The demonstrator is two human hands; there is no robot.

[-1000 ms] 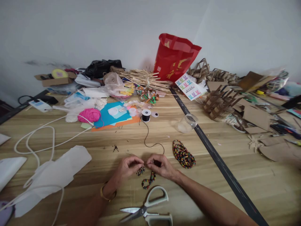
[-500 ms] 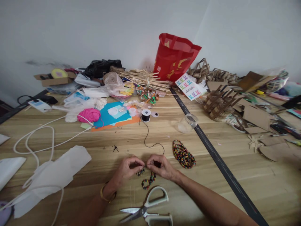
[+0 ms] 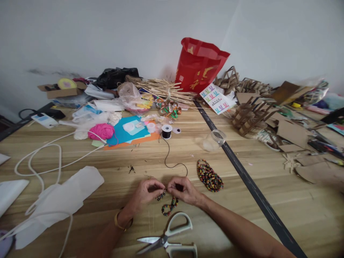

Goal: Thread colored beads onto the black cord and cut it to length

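Over the wooden table, my left hand [image 3: 149,191] and my right hand [image 3: 185,191] meet almost fingertip to fingertip, each in a pinch on a beaded string. Dark, shiny beads [image 3: 161,196] hang just under my left fingertips. Below my right hand, a loop of multicoloured beads [image 3: 170,207] curls on the table. The bit of string between the fingertips is too small to make out clearly. A black cord [image 3: 172,167] runs from its spool [image 3: 167,132] to behind my right hand. Scissors with pale handles [image 3: 166,238] lie partly spread nearer to me.
A coiled bead strand [image 3: 209,176] lies right of my hands, with a clear plastic cup [image 3: 214,140] behind it. Black cord scraps [image 3: 131,169] and white cables [image 3: 40,168] are on the left. Pink yarn [image 3: 101,131], a red bag [image 3: 201,66] and woven baskets [image 3: 245,120] stand farther back.
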